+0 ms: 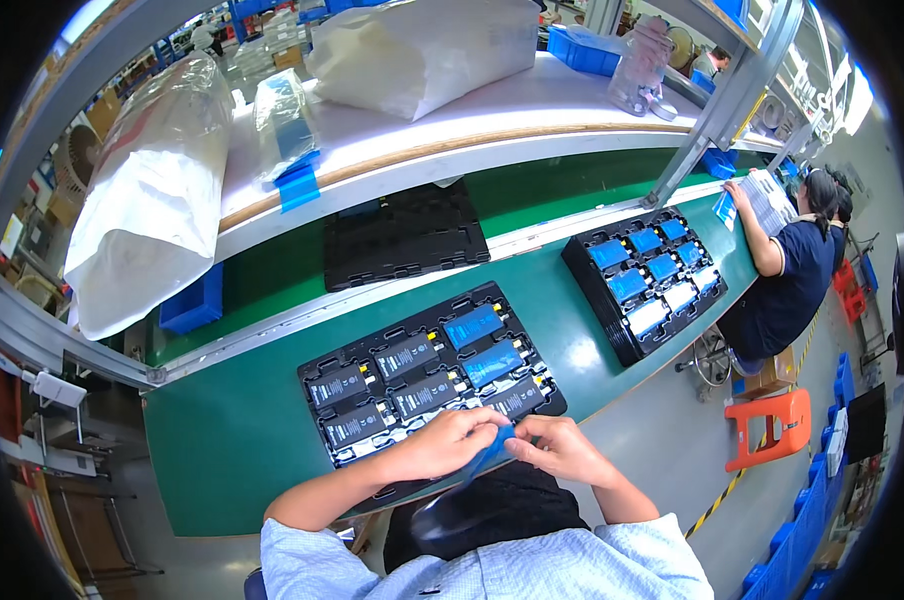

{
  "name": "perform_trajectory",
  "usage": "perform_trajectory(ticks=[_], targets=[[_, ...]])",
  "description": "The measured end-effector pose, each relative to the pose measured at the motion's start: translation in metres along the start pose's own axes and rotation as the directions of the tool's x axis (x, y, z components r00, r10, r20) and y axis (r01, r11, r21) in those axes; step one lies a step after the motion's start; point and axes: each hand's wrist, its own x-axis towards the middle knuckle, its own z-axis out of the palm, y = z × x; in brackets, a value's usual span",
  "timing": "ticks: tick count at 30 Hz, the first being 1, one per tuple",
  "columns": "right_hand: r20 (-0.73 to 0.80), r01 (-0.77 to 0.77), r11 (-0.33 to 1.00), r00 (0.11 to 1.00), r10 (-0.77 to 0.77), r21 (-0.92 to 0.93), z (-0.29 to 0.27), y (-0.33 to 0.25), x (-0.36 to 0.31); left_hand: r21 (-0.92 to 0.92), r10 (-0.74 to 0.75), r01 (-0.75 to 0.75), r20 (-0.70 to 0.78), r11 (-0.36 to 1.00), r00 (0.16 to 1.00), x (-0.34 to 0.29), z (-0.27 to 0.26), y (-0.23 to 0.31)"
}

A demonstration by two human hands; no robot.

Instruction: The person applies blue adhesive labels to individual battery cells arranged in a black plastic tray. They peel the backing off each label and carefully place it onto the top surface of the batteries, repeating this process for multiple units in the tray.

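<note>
Close to my body, just over the near edge of the green bench, I pinch a small blue film-like piece (493, 446) between both hands. The fingers of my left hand (440, 442) close on its left side, and those of my right hand (562, 450) on its right end. A blurred, glossy strip (442, 515) hangs below; whether it joins the blue piece I cannot tell. Right beyond my hands lies a black plastic tray (310, 412) holding several flat battery packs. Some are black with printed labels, like one battery pack (408, 355); a blue-faced battery pack (474, 326) sits at the far right.
To the right stands a stack of black trays (600, 318) with blue-faced packs. An empty black tray (404, 238) lies beyond the rail, under a shelf (392, 160) with white bags. A co-worker (807, 265) sits farther right, near an orange stool (769, 430).
</note>
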Motion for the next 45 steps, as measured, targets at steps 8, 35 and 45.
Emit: perform_trajectory(ticks=[8, 35, 45], targets=[[-0.108, 0.111, 0.994, 0.988, -0.110, 0.004, 0.009, 0.002, -0.004, 0.158, 0.073, -0.059, -0.082, 0.986, 0.994, -0.006, 0.007, -0.007], [-0.076, -0.330, 0.927, 0.935, 0.347, 0.177, -0.047, 0.026, 0.037, 0.704, 0.064, -0.065, 0.028, 0.708, 0.998, -0.016, 0.006, 0.003], [-0.065, -0.316, 0.945, 0.944, 0.322, 0.088, -0.048, 0.034, 0.043, 0.734, 0.012, -0.003, -0.007, 0.679, 1.000, -0.015, 0.005, -0.002]])
